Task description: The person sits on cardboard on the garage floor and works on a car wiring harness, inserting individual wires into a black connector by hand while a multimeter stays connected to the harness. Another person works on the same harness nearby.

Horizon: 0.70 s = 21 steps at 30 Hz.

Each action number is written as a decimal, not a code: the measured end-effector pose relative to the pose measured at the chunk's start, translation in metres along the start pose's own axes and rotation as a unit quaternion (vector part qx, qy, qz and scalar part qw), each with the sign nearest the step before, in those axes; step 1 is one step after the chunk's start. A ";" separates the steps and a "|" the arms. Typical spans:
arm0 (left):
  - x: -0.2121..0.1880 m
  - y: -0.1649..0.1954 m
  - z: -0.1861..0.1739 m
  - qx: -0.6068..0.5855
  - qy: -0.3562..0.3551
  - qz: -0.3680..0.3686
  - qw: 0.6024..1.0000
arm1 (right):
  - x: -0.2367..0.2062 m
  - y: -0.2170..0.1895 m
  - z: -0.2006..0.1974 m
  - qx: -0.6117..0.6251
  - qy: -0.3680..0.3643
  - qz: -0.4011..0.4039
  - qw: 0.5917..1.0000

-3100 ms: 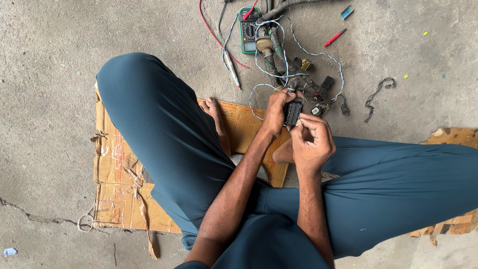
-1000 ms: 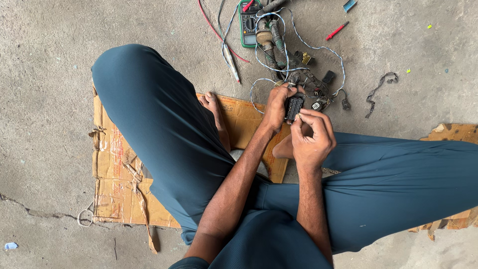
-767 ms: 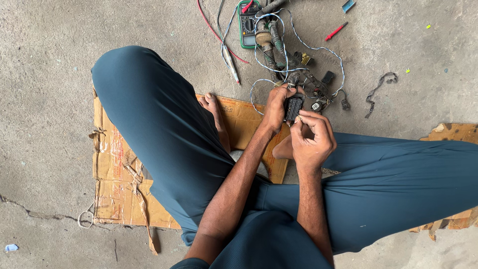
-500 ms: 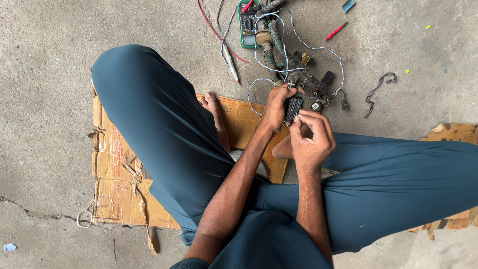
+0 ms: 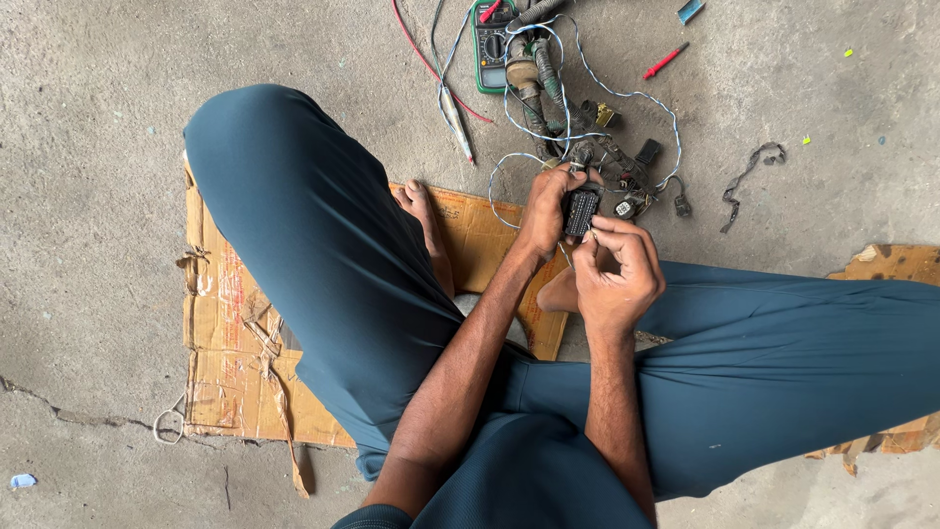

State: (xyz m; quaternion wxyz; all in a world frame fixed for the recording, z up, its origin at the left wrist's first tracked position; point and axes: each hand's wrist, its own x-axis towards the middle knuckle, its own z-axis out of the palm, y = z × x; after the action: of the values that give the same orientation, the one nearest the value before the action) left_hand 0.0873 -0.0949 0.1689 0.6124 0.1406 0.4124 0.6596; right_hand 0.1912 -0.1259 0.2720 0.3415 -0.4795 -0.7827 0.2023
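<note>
Sitting cross-legged on the concrete floor, the person works just above the middle of the frame. The left hand is closed around a small black connector block, holding it upright, with its ribbed face turned toward the camera. The right hand sits just below and to the right of it, fingers pinched together at the block's lower edge; whether something thin is held between them is hard to make out at this size.

A flattened brown cardboard sheet lies under the legs at the left of the frame, torn at its edges and printed with faded reddish marks. Another scrap of cardboard shows at the right edge. At the top centre, a green multimeter lies among a tangle of blue-and-white wires, with a red lead curving to its left and a red screwdriver to the right. A dark twisted strip lies apart, toward the upper right.

Compared with the frame three seconds earlier, both hands remain in nearly the same spot on the block; only the view has shifted slightly.
</note>
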 end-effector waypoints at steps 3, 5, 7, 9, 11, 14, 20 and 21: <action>-0.002 0.001 0.000 -0.010 0.003 -0.022 1.000 | 0.000 -0.001 -0.001 0.013 0.000 0.004 1.000; 0.000 -0.001 0.000 -0.018 0.001 -0.024 1.000 | 0.000 -0.002 0.000 0.020 -0.004 0.008 1.000; 0.000 -0.004 0.000 -0.029 0.001 -0.009 1.000 | 0.000 -0.003 0.000 0.006 -0.008 0.003 1.000; 0.002 -0.007 -0.001 0.006 -0.003 0.023 1.000 | 0.001 -0.003 0.000 -0.001 -0.010 0.004 1.000; 0.002 -0.010 -0.003 0.022 0.000 0.025 0.999 | 0.002 -0.002 0.000 -0.002 -0.014 0.012 1.000; 0.002 -0.011 -0.005 0.021 0.003 0.007 1.000 | 0.001 -0.002 0.001 -0.008 -0.005 0.006 1.000; 0.003 -0.009 -0.002 0.005 -0.003 0.017 1.000 | 0.000 -0.003 -0.001 0.000 0.003 0.004 1.000; 0.002 -0.009 -0.002 -0.003 -0.002 0.001 1.000 | -0.001 -0.003 -0.001 0.000 0.001 0.003 1.000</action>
State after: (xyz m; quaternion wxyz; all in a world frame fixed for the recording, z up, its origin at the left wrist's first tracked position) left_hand 0.0913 -0.0944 0.1606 0.6127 0.1405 0.4091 0.6615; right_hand 0.1899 -0.1282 0.2742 0.3412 -0.4824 -0.7809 0.2027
